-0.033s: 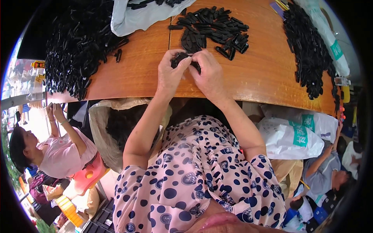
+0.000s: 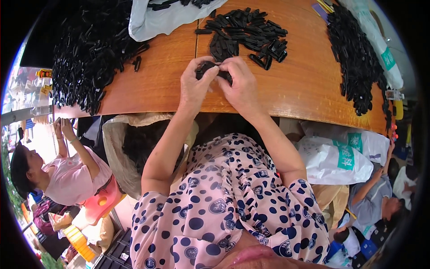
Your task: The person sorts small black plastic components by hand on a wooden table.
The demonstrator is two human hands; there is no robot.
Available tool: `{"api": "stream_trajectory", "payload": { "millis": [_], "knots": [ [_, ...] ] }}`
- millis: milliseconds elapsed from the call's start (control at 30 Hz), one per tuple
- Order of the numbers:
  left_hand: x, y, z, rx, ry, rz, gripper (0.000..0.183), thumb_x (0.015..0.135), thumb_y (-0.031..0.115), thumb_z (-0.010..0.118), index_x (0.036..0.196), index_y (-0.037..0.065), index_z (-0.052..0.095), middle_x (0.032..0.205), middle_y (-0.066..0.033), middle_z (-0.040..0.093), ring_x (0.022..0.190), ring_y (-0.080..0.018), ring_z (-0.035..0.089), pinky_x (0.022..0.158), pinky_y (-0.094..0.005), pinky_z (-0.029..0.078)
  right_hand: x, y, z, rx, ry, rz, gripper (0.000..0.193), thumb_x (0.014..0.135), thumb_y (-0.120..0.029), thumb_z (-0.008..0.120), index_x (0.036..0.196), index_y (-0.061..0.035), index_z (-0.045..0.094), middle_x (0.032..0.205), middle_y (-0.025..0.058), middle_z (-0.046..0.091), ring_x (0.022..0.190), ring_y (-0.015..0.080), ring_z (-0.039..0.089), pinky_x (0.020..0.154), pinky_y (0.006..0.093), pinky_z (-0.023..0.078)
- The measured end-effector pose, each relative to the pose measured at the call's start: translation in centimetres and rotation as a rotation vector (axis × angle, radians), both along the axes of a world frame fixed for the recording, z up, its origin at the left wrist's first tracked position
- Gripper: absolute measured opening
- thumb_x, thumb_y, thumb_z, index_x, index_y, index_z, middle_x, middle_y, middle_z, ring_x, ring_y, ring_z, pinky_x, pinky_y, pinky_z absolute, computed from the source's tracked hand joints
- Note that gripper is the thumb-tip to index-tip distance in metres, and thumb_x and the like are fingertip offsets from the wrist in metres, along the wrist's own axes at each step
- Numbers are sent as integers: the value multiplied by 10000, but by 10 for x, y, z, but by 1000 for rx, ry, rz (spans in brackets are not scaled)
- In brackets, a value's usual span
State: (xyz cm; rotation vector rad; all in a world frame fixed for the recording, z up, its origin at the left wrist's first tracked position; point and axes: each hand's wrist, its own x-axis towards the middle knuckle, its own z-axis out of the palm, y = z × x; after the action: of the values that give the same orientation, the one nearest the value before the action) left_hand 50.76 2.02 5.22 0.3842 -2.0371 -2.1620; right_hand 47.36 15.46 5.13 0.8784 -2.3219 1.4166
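Black plastic pieces (image 2: 208, 68) sit pinched between both hands at the near middle of the wooden table (image 2: 295, 89). Left hand (image 2: 195, 83) curls its fingers around the small bunch; right hand (image 2: 240, 85) closes on it from the other side, thumbs meeting. Just beyond lies a loose heap of black parts (image 2: 246, 36), with bigger piles far left (image 2: 89, 49) and far right (image 2: 356, 62). A sack (image 2: 118, 148) hangs below the table edge.
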Motion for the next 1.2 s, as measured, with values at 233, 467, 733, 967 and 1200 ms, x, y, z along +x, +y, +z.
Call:
{"api": "stream_trajectory", "payload": {
  "millis": [233, 467, 733, 967, 1200],
  "knots": [
    [26, -25, 12, 75, 40, 62, 232, 870, 130, 666, 1077, 33, 627, 956, -29, 677, 756, -42, 569, 588, -169, 438, 0, -10, -8, -304, -826, 339, 283, 823, -88, 728, 1041, -15, 564, 898, -7, 550, 818, 67, 540, 731, 221, 470],
    [63, -53, 21, 131, -16, 173, 185, 858, 90, 650, 1026, 20, 617, 909, -30, 671, 685, -37, 513, 585, -178, 409, 11, -36, 6, -52, -795, 473, 257, 816, -109, 735, 1013, -45, 582, 896, -10, 548, 824, 83, 541, 759, 234, 464],
    [174, -146, 41, -1096, -439, 82, 266, 817, 134, 648, 1064, 43, 610, 929, -171, 655, 869, -338, 632, 782, -369, 492, -151, -21, -24, 546, 309, -99, 499, 825, -478, 652, 1143, -99, 591, 1155, 152, 528, 1107, 336, 479, 914, 450, 384],
    [122, -166, 61, -1248, -328, 9, 272, 838, 193, 648, 1060, 39, 619, 956, -149, 665, 836, -323, 637, 749, -366, 495, -205, -55, -62, 662, 253, -69, 431, 888, -459, 569, 1058, -70, 643, 1089, 173, 558, 1093, 335, 490, 914, 457, 367],
    [-81, -174, 60, -1067, -21, -54, 365, 828, 197, 645, 1150, 33, 597, 1057, -154, 645, 932, -314, 629, 821, -342, 486, -192, 5, -54, 529, 326, -75, 269, 829, -272, 653, 953, -34, 635, 975, 108, 554, 1029, 294, 527, 862, 389, 420]
  ]
}}
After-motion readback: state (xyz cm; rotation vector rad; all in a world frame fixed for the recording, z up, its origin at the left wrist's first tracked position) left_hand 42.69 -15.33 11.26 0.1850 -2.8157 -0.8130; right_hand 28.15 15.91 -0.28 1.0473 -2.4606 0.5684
